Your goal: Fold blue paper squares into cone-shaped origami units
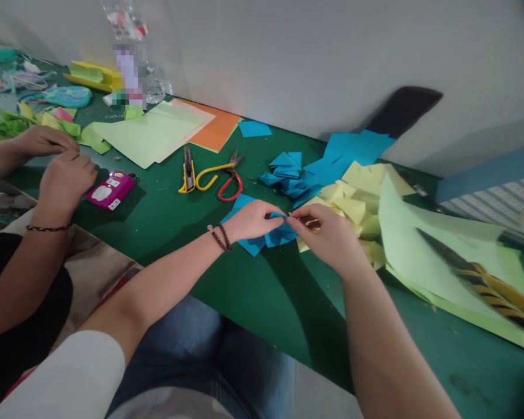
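Observation:
Between my two hands is a small piece of blue paper, partly folded. My left hand is closed on it, thumb and fingers pinching its upper edge. The fingertips of my right hand pinch the same edge from the other side. Under my left hand lies another flat sheet of blue paper. Folded blue pieces and folded yellow pieces are heaped just beyond my right hand.
Red-and-yellow scissors and a yellow utility knife lie past my left hand. A co-worker's hands are at the left, near a magenta device. Green sheets with a striped-handled blade lie at the right.

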